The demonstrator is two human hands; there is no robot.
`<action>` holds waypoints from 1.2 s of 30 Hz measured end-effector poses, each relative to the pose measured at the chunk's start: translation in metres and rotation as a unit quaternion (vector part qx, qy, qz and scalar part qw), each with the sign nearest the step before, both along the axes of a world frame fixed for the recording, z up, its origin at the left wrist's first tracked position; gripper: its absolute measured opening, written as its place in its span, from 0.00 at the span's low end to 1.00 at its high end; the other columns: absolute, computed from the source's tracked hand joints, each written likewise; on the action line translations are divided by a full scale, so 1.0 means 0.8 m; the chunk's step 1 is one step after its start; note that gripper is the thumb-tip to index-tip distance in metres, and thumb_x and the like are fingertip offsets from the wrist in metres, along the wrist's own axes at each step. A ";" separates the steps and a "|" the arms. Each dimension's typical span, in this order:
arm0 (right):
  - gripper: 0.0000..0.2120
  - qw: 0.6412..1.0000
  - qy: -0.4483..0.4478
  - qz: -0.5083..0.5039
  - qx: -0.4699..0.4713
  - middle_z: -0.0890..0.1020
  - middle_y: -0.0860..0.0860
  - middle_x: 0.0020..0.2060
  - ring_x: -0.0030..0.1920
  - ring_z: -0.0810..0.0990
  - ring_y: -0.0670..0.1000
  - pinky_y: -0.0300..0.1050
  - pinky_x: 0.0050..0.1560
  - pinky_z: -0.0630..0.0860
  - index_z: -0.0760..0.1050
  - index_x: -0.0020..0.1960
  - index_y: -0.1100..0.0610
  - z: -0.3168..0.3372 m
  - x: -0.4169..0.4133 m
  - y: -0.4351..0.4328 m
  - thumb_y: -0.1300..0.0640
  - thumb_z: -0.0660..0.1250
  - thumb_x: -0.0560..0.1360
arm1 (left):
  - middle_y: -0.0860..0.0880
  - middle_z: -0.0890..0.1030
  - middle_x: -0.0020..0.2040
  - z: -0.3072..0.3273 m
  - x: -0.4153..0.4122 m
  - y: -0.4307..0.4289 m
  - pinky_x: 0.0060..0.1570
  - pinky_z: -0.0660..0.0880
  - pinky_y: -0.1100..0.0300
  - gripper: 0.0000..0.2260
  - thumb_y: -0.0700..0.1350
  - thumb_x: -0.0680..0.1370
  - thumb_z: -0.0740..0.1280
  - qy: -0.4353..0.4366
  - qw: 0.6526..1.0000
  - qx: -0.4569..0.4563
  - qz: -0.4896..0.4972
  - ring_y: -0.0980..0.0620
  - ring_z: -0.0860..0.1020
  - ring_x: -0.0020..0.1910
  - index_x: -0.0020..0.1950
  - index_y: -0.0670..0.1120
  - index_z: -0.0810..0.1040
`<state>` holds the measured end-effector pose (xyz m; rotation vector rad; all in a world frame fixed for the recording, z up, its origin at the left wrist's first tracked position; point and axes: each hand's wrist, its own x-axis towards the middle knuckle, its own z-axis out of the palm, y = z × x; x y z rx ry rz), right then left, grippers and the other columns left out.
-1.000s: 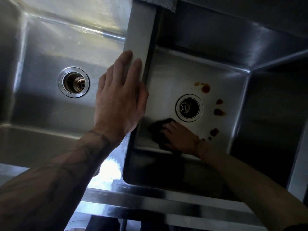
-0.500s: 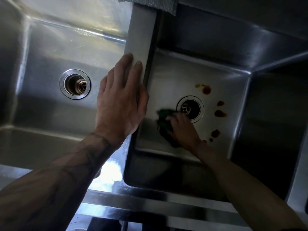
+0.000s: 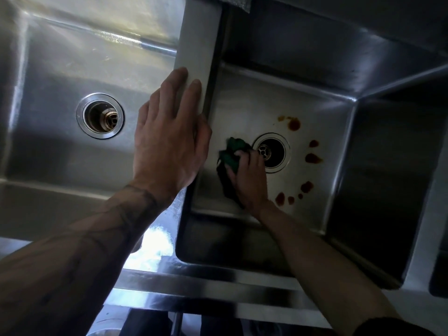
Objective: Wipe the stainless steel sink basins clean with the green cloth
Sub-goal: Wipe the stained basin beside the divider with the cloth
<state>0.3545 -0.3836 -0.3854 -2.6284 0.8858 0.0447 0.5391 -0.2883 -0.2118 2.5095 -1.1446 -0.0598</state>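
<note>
Two stainless steel basins lie below me, split by a flat divider (image 3: 201, 44). My left hand (image 3: 169, 139) rests flat on that divider, fingers straight. Down in the right basin (image 3: 242, 112), my right hand (image 3: 249, 180) presses the green cloth (image 3: 231, 154) onto the floor, fingers curled over it, just left of the drain (image 3: 272, 152). Several reddish-brown stains (image 3: 312, 158) dot the floor right of and below the drain, with one (image 3: 294, 124) above it.
The left basin (image 3: 48, 57) has its own open drain (image 3: 100, 116). The right basin's dark right wall (image 3: 388, 178) stands steep. The sink's front rim (image 3: 218, 284) runs along the bottom. A grey cloth edge (image 3: 238, 2) hangs at the top.
My right hand slid the cloth from the basin's near left corner up toward the drain. The left hand stayed on the divider.
</note>
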 end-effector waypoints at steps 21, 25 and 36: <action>0.21 0.989 0.036 0.143 -0.004 0.75 0.63 0.55 0.52 0.74 0.61 0.53 0.51 0.75 0.73 0.62 0.65 0.012 -0.089 -0.063 0.49 0.67 0.80 | 0.35 0.69 0.77 0.002 0.001 0.000 0.61 0.72 0.40 0.22 0.43 0.81 0.61 0.019 1.000 -0.014 -0.014 0.32 0.75 0.67 0.74 0.39 0.72; 0.25 0.983 0.060 0.170 0.022 0.74 0.63 0.58 0.56 0.73 0.63 0.57 0.56 0.75 0.71 0.66 0.63 0.001 -0.108 -0.023 0.43 0.61 0.81 | 0.36 0.69 0.77 0.001 0.001 0.001 0.61 0.72 0.40 0.21 0.43 0.81 0.61 0.018 1.000 -0.015 -0.016 0.32 0.75 0.67 0.74 0.39 0.71; 0.24 0.993 0.045 0.103 -0.018 0.75 0.64 0.58 0.56 0.73 0.62 0.54 0.57 0.74 0.71 0.66 0.65 0.005 -0.126 -0.053 0.47 0.66 0.80 | 0.36 0.69 0.77 0.002 0.001 0.001 0.61 0.73 0.40 0.21 0.43 0.81 0.62 0.019 1.000 -0.018 -0.014 0.32 0.75 0.66 0.74 0.39 0.72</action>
